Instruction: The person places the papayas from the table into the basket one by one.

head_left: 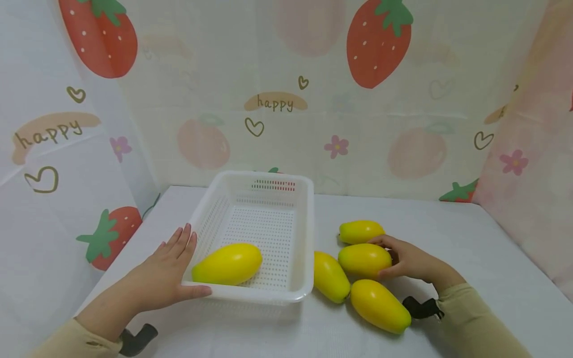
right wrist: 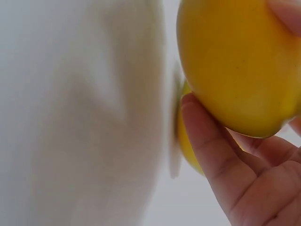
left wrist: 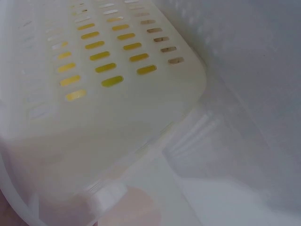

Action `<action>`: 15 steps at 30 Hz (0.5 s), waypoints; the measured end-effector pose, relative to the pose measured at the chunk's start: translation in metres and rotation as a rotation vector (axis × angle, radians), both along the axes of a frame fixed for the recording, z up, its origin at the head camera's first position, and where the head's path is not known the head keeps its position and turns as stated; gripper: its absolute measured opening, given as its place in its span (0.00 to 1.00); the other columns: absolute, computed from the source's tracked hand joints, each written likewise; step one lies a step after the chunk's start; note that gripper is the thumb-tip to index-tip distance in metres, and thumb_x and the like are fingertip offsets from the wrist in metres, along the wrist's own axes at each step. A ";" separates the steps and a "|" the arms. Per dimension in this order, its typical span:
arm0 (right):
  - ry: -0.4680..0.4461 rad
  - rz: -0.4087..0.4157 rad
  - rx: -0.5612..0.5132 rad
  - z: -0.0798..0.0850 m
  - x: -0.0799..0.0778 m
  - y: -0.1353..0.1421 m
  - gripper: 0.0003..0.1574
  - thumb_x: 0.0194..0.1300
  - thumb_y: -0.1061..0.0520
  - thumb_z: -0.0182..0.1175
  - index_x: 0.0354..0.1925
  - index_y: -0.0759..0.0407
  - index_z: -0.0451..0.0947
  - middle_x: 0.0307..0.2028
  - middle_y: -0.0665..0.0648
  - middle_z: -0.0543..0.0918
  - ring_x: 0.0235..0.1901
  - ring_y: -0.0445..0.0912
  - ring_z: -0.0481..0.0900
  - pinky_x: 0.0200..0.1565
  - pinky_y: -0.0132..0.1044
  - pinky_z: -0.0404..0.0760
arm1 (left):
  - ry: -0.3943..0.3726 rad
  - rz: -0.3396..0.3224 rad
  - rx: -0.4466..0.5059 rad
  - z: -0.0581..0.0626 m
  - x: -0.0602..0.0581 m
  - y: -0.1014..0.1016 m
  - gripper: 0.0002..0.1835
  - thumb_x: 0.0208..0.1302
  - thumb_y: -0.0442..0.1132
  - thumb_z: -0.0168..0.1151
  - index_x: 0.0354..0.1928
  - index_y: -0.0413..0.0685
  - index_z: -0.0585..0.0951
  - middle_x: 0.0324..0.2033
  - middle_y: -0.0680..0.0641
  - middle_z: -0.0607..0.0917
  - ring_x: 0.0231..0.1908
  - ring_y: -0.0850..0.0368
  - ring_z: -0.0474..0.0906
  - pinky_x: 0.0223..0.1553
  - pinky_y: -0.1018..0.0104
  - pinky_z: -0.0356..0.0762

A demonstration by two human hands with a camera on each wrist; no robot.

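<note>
My left hand [head_left: 165, 278] rests at the near left corner of a white perforated basket [head_left: 309, 238], fingers straight along the side rim and thumb on the front rim. Inside the basket lies one yellow papaya [head_left: 230, 264] with a greenish end. To the right of the basket, my right hand [head_left: 405, 258] grips another papaya [head_left: 363, 260] by its right end, between thumb and fingers. The right wrist view shows this gripped papaya [right wrist: 240, 61] close up. In the left wrist view, yellow shows through slots in the basket wall [left wrist: 131, 99].
Around the gripped fruit lie three more papayas: one behind [head_left: 360, 231], one against the basket's right side [head_left: 330, 278] and one in front [head_left: 380, 306]. All stand on a white-covered table [head_left: 470, 238]. A strawberry-patterned cloth [head_left: 286, 139] hangs behind and at both sides.
</note>
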State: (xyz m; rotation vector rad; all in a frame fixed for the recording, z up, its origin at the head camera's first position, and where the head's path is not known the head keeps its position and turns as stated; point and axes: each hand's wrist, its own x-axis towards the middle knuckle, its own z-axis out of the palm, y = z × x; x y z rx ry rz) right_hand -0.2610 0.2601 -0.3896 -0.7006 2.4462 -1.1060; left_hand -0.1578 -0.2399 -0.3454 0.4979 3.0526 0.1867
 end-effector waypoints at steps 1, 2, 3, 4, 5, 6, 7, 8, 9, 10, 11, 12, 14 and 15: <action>0.006 0.006 0.002 0.002 -0.001 0.001 0.36 0.51 0.52 0.68 0.56 0.49 0.64 0.50 0.56 0.71 0.44 0.52 0.71 0.45 0.40 0.74 | 0.000 0.000 -0.001 0.000 0.000 0.000 0.64 0.43 0.79 0.48 0.68 0.32 0.48 0.69 0.33 0.42 0.68 0.36 0.38 0.61 0.36 0.44; 0.012 0.013 0.002 0.003 -0.001 0.002 0.36 0.51 0.52 0.68 0.56 0.50 0.63 0.51 0.56 0.70 0.45 0.52 0.71 0.46 0.40 0.74 | 0.001 0.000 -0.001 0.000 0.000 0.000 0.64 0.43 0.79 0.47 0.68 0.32 0.48 0.69 0.33 0.42 0.68 0.36 0.38 0.61 0.36 0.44; 0.014 0.018 0.003 0.004 -0.002 0.002 0.36 0.52 0.52 0.67 0.56 0.50 0.63 0.51 0.56 0.70 0.45 0.52 0.71 0.46 0.40 0.74 | 0.000 0.001 0.000 0.000 0.000 0.000 0.64 0.43 0.79 0.47 0.68 0.32 0.48 0.69 0.33 0.42 0.68 0.36 0.38 0.61 0.36 0.44; 0.013 0.022 0.001 0.005 -0.003 0.003 0.35 0.52 0.53 0.67 0.57 0.50 0.63 0.51 0.56 0.70 0.46 0.52 0.71 0.46 0.39 0.75 | 0.000 0.002 0.000 0.000 0.000 0.000 0.65 0.43 0.79 0.47 0.68 0.32 0.48 0.69 0.33 0.42 0.68 0.36 0.38 0.61 0.36 0.44; 0.013 0.026 0.001 0.006 -0.003 0.004 0.35 0.53 0.53 0.67 0.57 0.50 0.63 0.51 0.56 0.70 0.46 0.52 0.70 0.46 0.39 0.75 | 0.000 0.001 0.001 -0.001 0.000 -0.001 0.65 0.43 0.79 0.47 0.68 0.32 0.48 0.69 0.33 0.42 0.68 0.36 0.38 0.61 0.36 0.44; 0.009 0.026 0.000 0.007 -0.004 0.004 0.35 0.53 0.53 0.67 0.57 0.50 0.63 0.51 0.56 0.70 0.46 0.53 0.71 0.46 0.38 0.75 | 0.002 0.001 0.001 -0.001 0.000 -0.001 0.64 0.43 0.79 0.47 0.68 0.32 0.48 0.69 0.33 0.42 0.68 0.36 0.38 0.61 0.36 0.44; 0.005 0.031 -0.008 0.008 -0.004 0.005 0.35 0.53 0.53 0.67 0.57 0.50 0.63 0.51 0.57 0.69 0.46 0.53 0.71 0.46 0.38 0.75 | 0.003 0.000 0.001 -0.001 0.000 -0.001 0.64 0.43 0.79 0.47 0.68 0.32 0.48 0.69 0.34 0.42 0.68 0.36 0.38 0.61 0.36 0.44; 0.004 0.036 -0.017 0.009 -0.004 0.005 0.36 0.53 0.53 0.67 0.57 0.50 0.62 0.52 0.57 0.69 0.46 0.53 0.71 0.46 0.37 0.76 | 0.002 0.003 0.000 -0.001 0.000 -0.001 0.64 0.43 0.79 0.47 0.68 0.32 0.48 0.69 0.34 0.42 0.68 0.37 0.38 0.61 0.36 0.44; -0.005 0.037 -0.029 0.010 -0.004 0.006 0.36 0.53 0.54 0.67 0.58 0.50 0.62 0.53 0.58 0.69 0.46 0.54 0.71 0.46 0.37 0.76 | 0.000 0.005 -0.001 -0.002 -0.001 -0.001 0.65 0.43 0.79 0.47 0.68 0.32 0.48 0.69 0.34 0.42 0.68 0.37 0.38 0.61 0.37 0.43; -0.007 0.040 -0.039 0.011 -0.004 0.006 0.36 0.53 0.54 0.67 0.58 0.50 0.62 0.54 0.59 0.68 0.47 0.54 0.71 0.46 0.36 0.76 | -0.004 0.008 -0.001 -0.002 -0.001 -0.001 0.65 0.42 0.79 0.47 0.68 0.33 0.48 0.69 0.34 0.42 0.68 0.37 0.37 0.61 0.37 0.43; -0.007 0.041 -0.045 0.013 -0.004 0.006 0.37 0.53 0.54 0.67 0.58 0.50 0.62 0.54 0.59 0.68 0.47 0.54 0.71 0.46 0.36 0.76 | -0.006 0.010 -0.002 -0.002 -0.001 -0.001 0.65 0.42 0.79 0.47 0.68 0.33 0.47 0.69 0.35 0.42 0.68 0.38 0.37 0.61 0.37 0.43; -0.009 0.045 -0.055 0.014 -0.004 0.006 0.37 0.54 0.54 0.67 0.59 0.50 0.61 0.55 0.60 0.67 0.46 0.55 0.71 0.46 0.36 0.76 | -0.009 0.013 -0.003 -0.002 -0.001 -0.001 0.65 0.42 0.79 0.47 0.69 0.33 0.47 0.69 0.35 0.41 0.68 0.38 0.37 0.61 0.37 0.43; -0.001 0.055 -0.067 0.018 -0.004 0.006 0.37 0.54 0.55 0.66 0.59 0.51 0.61 0.56 0.61 0.67 0.46 0.55 0.72 0.46 0.35 0.76 | -0.017 0.022 -0.005 -0.002 -0.001 -0.001 0.65 0.41 0.79 0.48 0.69 0.34 0.47 0.70 0.35 0.41 0.68 0.38 0.37 0.61 0.37 0.42; 0.000 0.059 -0.075 0.019 -0.005 0.005 0.37 0.54 0.55 0.66 0.59 0.51 0.61 0.56 0.61 0.66 0.46 0.56 0.72 0.46 0.35 0.77 | -0.019 0.024 -0.003 -0.002 -0.002 -0.001 0.65 0.41 0.79 0.48 0.69 0.34 0.47 0.70 0.35 0.41 0.68 0.38 0.37 0.61 0.37 0.42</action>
